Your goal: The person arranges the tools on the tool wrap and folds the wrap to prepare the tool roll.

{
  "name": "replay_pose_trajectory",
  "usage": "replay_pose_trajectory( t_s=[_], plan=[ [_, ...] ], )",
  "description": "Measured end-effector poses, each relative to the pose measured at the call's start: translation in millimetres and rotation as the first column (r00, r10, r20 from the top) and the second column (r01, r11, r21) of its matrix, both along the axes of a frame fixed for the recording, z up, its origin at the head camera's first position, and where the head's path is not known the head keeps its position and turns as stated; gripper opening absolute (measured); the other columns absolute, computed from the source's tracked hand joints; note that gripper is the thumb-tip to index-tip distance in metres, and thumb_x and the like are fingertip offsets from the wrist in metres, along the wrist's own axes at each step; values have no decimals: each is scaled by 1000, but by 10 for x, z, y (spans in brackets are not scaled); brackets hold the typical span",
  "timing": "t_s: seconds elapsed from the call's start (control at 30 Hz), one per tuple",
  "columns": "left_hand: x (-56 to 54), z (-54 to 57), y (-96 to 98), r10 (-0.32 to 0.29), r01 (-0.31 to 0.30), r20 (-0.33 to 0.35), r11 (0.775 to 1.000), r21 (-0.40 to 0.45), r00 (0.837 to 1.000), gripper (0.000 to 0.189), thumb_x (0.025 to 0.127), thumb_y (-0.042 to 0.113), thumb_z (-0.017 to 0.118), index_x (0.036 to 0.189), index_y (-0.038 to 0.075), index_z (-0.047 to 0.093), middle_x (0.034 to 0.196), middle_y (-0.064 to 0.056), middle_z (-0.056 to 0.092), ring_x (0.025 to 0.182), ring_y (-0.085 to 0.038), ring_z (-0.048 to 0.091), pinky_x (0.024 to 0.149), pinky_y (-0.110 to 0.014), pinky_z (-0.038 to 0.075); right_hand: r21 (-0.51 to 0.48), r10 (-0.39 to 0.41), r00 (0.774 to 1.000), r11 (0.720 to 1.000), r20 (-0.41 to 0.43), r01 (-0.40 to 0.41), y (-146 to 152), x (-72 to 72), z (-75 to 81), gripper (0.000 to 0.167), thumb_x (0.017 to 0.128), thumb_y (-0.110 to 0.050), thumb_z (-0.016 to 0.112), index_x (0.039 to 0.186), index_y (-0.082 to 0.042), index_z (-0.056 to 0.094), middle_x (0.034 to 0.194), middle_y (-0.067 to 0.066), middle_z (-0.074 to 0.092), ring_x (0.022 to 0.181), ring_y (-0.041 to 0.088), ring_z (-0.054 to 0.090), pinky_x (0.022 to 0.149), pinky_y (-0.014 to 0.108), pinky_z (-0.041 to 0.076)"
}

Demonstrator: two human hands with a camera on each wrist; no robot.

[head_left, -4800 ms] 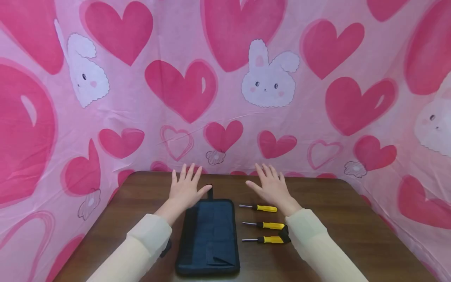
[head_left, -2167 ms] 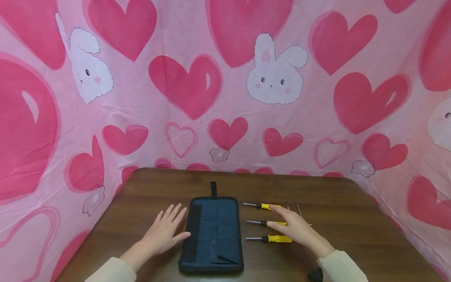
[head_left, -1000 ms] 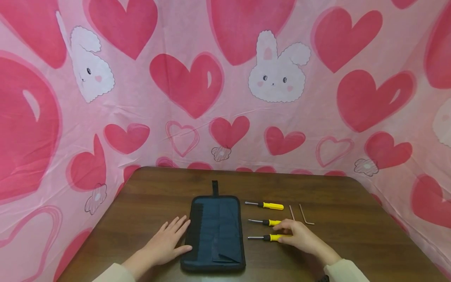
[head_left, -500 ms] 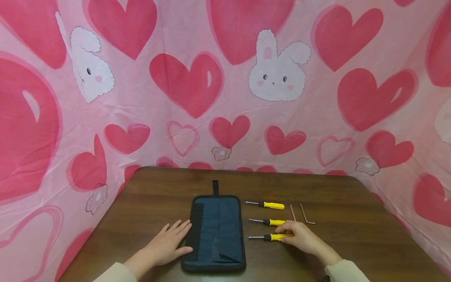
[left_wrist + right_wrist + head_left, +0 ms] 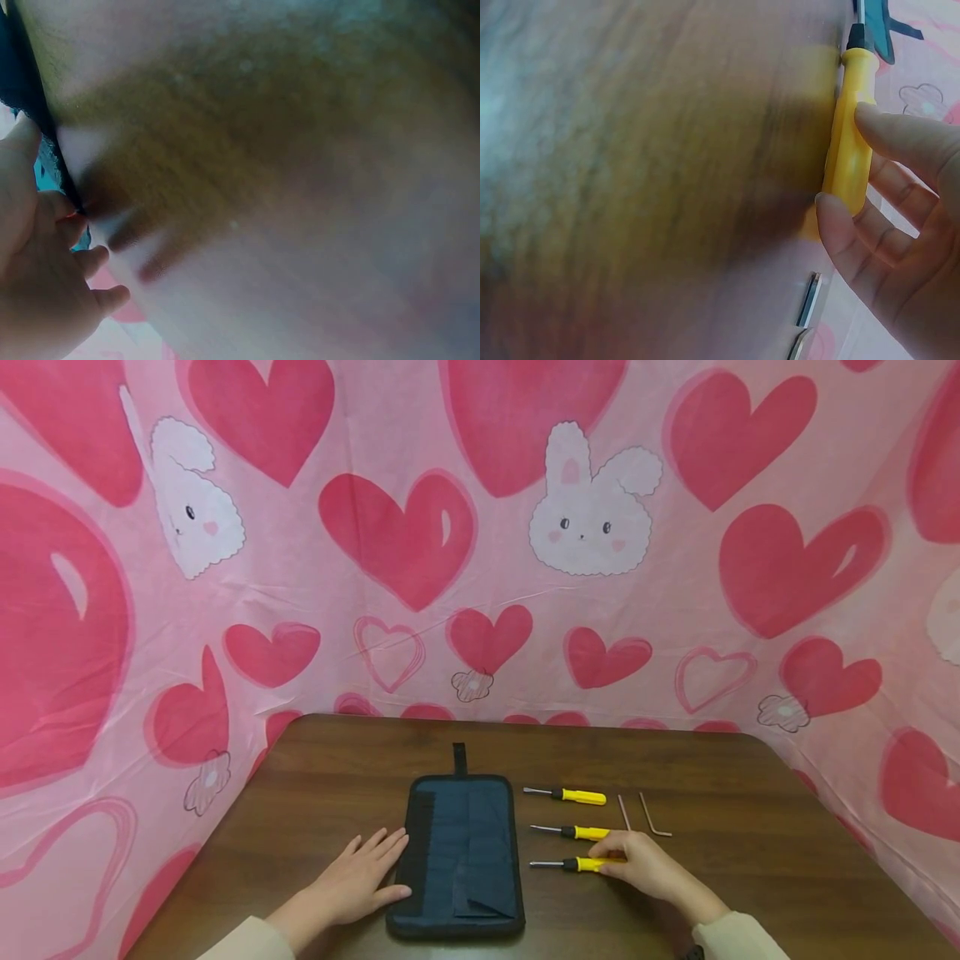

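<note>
My left hand (image 5: 348, 881) lies along the left edge of a dark blue fabric tool pouch (image 5: 442, 860), its fingers extended and touching the border. The left wrist view shows that hand (image 5: 45, 277) beside the pouch's dark edge. With thumb and fingers, my right hand (image 5: 651, 867) holds the yellow handle of the nearest screwdriver (image 5: 552, 864), whose metal shaft points left toward the pouch. In the right wrist view the thumb presses that screwdriver's handle (image 5: 846, 146) while fingertips reach around its end. The middle screwdriver (image 5: 581, 832) lies just beyond, its handle end partly hidden by my fingers.
A third yellow screwdriver (image 5: 583, 797) lies farther back on the brown wooden table (image 5: 337, 768). Two thin metal rods lie to the right: a bent hex key (image 5: 649, 815) and another rod (image 5: 623, 812) partly hidden. The pouch's strap (image 5: 460, 758) points away. A heart-patterned cloth (image 5: 420, 668) surrounds the table.
Both hands have drawn back from the far side of the table. The left came to the pouch's left edge; the right moved down and took hold of the nearest screwdriver. Lately, almost nothing moves.
</note>
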State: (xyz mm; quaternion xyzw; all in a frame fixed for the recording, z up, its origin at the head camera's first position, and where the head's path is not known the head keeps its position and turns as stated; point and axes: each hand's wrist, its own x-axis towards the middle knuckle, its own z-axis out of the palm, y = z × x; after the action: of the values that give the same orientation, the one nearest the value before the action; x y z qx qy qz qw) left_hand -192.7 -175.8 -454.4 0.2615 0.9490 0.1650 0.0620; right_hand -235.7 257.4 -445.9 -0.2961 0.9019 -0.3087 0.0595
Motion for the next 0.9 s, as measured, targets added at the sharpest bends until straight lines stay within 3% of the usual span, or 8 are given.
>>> replay_pose_trajectory(
  t_s=[0.47, 0.9],
  plan=[
    [-6, -12, -4, -16, 16, -3, 1000, 1, 1000, 77, 88, 57, 47, 139, 1, 37, 144, -14, 33, 130, -39, 28, 98, -63, 20, 20, 1, 1000, 1000, -5, -1, -23, -16, 41, 12, 81, -7, 69, 92, -12, 71, 90, -7, 64, 87, 12, 58, 76, 35, 49],
    [-11, -15, -4, -10, 11, 11, 1000, -13, 1000, 78, 88, 58, 45, 140, 1, 36, 145, -13, 32, 131, -39, 27, 99, -61, 19, -5, 25, 996, 1000, -89, -25, -99, -1, 81, 12, 80, -9, 70, 92, -11, 70, 91, -6, 65, 92, 19, 59, 80, 42, 48]
  ],
)
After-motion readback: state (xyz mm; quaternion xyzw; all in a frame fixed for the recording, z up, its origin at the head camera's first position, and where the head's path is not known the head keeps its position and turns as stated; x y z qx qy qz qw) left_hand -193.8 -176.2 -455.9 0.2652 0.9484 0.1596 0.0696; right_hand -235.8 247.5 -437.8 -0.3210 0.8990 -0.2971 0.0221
